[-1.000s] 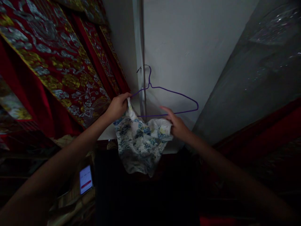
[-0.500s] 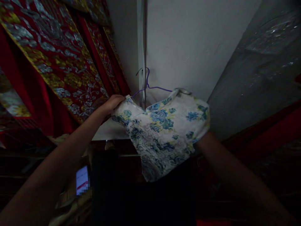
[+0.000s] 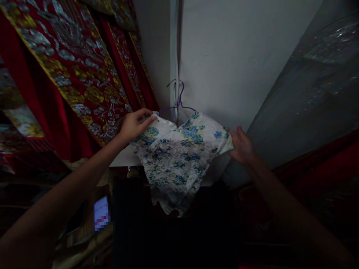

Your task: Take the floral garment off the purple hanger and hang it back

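A short-sleeved white blouse [image 3: 179, 157] with blue, green and yellow flowers hangs from a purple hanger [image 3: 181, 98], its hook up at a narrow pale vertical strip. My left hand [image 3: 135, 125] pinches the blouse at the collar and shoulder on the left side, thumb in front. At the opposite sleeve is my right hand [image 3: 243, 147], closed on the sleeve's edge with the thumb pointing up; its other fingers are partly hidden by the cloth. The blouse's lower hem droops in folds against dark clothing below.
Red drapery [image 3: 92, 74] with gold and silver embroidery hangs at the left. Behind the hanger stands a pale wall [image 3: 224, 56], and clear plastic sheeting [image 3: 308, 86] covers something at the right. A lit phone [image 3: 101, 213] lies low on the left.
The blouse's right shoulder has come down and inward onto the hanger, and its body now hangs straighter. My right hand, formerly hidden behind the sleeve, now shows at the sleeve's edge.
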The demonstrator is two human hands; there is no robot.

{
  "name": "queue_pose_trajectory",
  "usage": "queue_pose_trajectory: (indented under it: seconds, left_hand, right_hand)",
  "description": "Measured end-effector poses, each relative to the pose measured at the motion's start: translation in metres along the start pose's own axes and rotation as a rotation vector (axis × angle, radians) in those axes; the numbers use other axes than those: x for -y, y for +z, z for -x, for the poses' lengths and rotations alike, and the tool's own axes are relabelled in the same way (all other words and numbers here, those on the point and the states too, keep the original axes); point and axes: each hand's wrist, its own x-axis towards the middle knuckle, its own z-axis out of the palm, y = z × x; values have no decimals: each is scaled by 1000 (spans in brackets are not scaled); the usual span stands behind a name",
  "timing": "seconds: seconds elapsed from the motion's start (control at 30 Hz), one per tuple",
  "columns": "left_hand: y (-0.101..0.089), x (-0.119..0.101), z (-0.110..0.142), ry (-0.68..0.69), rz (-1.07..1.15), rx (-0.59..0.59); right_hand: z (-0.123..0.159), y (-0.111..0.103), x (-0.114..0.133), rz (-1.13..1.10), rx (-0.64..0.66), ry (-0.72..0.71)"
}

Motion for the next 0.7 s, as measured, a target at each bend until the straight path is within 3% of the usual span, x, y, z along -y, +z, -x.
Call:
queue_pose_trajectory:
  seconds: [0.1, 0.2, 0.33, 0.43, 0.5, 0.57, 0.6, 0.7]
  left_hand:
    - [5, -16, -13, 13, -110, -18]
    - [11, -33, -32, 104, -102, 14]
    - [14, -54, -43, 220, -81, 37]
    - [12, -66, -39, 142, 58, -28]
    - [10, -76, -32, -2, 260, 37]
    - [9, -88, -24, -200, 533, 181]
    - [8, -95, -18, -303, 675, 252]
    - [5, -114, 7, -579, 964, 384]
  right_hand:
    - [-4, -1, 6, 103, -36, -52]
    - [-4, 11, 16, 160, -55, -166]
    - [2, 27, 29, 4, -284, -245]
    - [22, 31, 28, -104, -443, -265]
    - [47, 35, 21, -97, -483, -281]
    - [80, 44, 11, 16, -397, -299]
    - [96, 50, 6, 110, -282, -315]
    - [133, 68, -4, 339, 355, -394]
